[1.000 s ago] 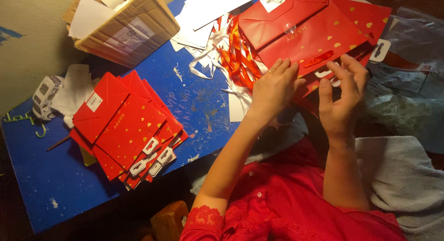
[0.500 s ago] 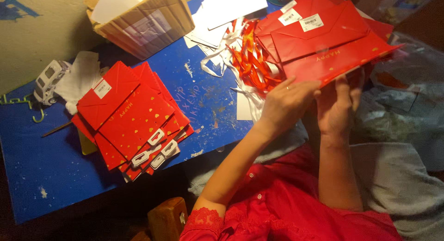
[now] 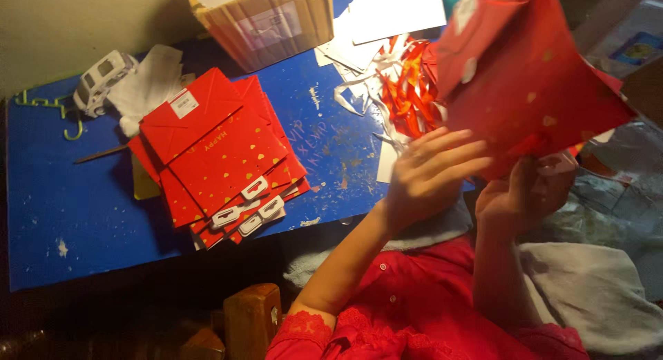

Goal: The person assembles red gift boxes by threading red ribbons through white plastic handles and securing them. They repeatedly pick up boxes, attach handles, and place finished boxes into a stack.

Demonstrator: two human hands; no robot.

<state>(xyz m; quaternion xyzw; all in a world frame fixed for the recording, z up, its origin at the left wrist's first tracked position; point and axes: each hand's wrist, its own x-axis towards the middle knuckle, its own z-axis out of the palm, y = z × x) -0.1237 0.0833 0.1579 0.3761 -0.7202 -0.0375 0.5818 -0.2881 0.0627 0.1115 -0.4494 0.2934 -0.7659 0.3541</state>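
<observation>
I hold a flat red paper bag (image 3: pixel 532 77) with gold hearts tilted up over the right end of the blue table (image 3: pixel 76 222); it is blurred by motion. My left hand (image 3: pixel 428 173) lies against its lower edge with fingers spread. My right hand (image 3: pixel 521 194) grips the bag's bottom corner from below. A stack of the same red bags (image 3: pixel 221 153) with white plastic hang tabs lies on the table to the left, away from both hands.
Red and white ribbon scraps (image 3: pixel 407 90) lie under the raised bag. A cardboard box (image 3: pixel 269 21) stands at the back, a white toy car (image 3: pixel 100 80) and white cloth at the far left. Grey fabric (image 3: pixel 594 298) covers my lap on the right.
The red bag has been lifted off the pile at the right and tipped up toward me. My left hand's fingers have spread out along it.
</observation>
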